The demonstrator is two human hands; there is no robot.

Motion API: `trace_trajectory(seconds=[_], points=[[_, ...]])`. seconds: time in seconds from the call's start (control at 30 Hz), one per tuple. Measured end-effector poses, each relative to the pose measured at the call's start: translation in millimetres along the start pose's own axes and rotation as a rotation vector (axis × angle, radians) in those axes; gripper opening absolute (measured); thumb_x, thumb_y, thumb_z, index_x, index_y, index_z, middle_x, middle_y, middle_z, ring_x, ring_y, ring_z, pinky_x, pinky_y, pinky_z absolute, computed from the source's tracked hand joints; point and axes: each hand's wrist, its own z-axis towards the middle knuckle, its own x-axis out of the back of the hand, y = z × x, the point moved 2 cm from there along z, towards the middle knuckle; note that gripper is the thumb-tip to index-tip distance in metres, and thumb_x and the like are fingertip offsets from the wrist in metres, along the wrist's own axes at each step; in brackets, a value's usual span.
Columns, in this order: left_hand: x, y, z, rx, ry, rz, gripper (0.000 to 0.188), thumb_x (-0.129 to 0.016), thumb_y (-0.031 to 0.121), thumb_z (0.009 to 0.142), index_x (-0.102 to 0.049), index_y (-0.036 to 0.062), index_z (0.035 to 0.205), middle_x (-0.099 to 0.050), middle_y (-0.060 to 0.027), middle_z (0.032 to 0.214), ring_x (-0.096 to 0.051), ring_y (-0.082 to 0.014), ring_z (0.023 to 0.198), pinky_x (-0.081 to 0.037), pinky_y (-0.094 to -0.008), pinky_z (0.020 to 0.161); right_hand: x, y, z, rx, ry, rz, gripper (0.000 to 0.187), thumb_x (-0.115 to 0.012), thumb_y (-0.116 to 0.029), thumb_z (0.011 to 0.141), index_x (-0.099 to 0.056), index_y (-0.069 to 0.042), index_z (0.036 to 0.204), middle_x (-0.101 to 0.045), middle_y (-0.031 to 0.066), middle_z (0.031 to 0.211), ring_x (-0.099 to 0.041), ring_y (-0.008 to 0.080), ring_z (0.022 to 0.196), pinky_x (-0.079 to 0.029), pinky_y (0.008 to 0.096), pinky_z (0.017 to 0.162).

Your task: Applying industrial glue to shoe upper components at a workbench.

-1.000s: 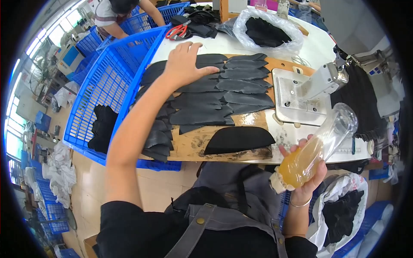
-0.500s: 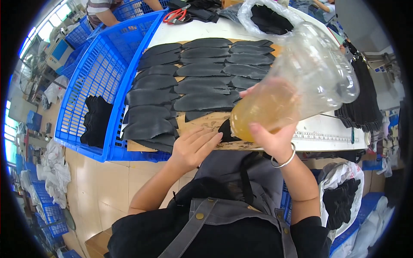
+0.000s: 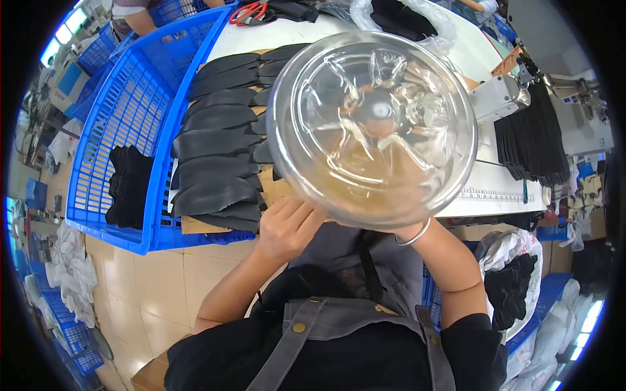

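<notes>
A large clear plastic bottle [image 3: 375, 133] is tipped with its round base toward me, and amber liquid shows through it. My right hand [image 3: 409, 231], mostly behind the bottle, grips it. At the near table edge my left hand [image 3: 287, 225] has its fingers bent together. Their tips disappear behind the bottle, so what they pinch is hidden. Dark, leaf-shaped pieces [image 3: 218, 173] lie in overlapping rows on brown cardboard [image 3: 274, 189], just beyond my left hand. The bottle covers the right part of these rows.
Left of the table stands a blue plastic crate [image 3: 156, 215] containing black pieces [image 3: 130, 189]. Red-handled scissors [image 3: 249, 13] and a bag of black material [image 3: 404, 19] lie at the back. A black stack [image 3: 531, 140] and a ruler [image 3: 499, 194] are on the right.
The bottle has swung up and left, turning its base toward me and covering more of the rows. My left fingers have gone from stretched out to bent.
</notes>
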Motion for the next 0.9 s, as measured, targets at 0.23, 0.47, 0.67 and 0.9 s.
trace_trajectory(seconds=[0.23,0.47,0.67,0.9], points=[[-8.3,2.5,2.5,-0.014,0.038,-0.042,0.023,-0.069,0.001,0.066,-0.065,0.0032,0.088,-0.066,-0.006,0.082,-0.066,-0.0185,0.074,-0.048,-0.0269,0.057,51.4,14.2,-14.6,-0.19,0.212,-0.206,0.065,-0.078,-0.013,0.059,-0.046,0.001,0.114,-0.059,0.009,0.1,-0.058,0.0173,0.093,-0.047,0.0293,0.083],[-6.1,-0.5,-0.5,0.003,0.06,-0.058,0.026,-0.063,0.003,0.067,-0.066,0.004,0.093,-0.065,-0.0073,0.081,-0.066,-0.0204,0.076,-0.05,-0.0275,0.06,119.4,6.3,-50.0,-0.264,0.359,-0.577,0.065,-0.075,-0.014,0.068,-0.041,0.001,0.121,-0.055,0.0133,0.108,-0.057,0.0218,0.096,-0.046,0.0339,0.086],[-4.4,0.2,3.9,0.006,0.052,-0.076,0.028,-0.065,0.0,0.064,-0.066,0.0044,0.091,-0.065,-0.0071,0.079,-0.065,-0.0198,0.073,-0.048,-0.0274,0.056,54.4,-15.8,-31.8,-0.156,0.104,-0.078,0.059,-0.074,-0.021,0.065,-0.049,-0.003,0.115,-0.056,0.01,0.104,-0.057,0.0229,0.096,-0.047,0.0344,0.085],[-2.8,3.9,6.1,0.002,-0.003,-0.005,0.02,-0.068,0.003,0.063,-0.064,0.0036,0.083,-0.062,-0.0072,0.072,-0.063,-0.0213,0.067,-0.046,-0.0287,0.052,29.6,2.3,-31.9,-0.218,-0.112,-0.313,0.073,-0.081,-0.023,0.053,-0.048,-0.004,0.115,-0.058,0.0111,0.103,-0.06,0.0246,0.092,-0.048,0.0336,0.081]])
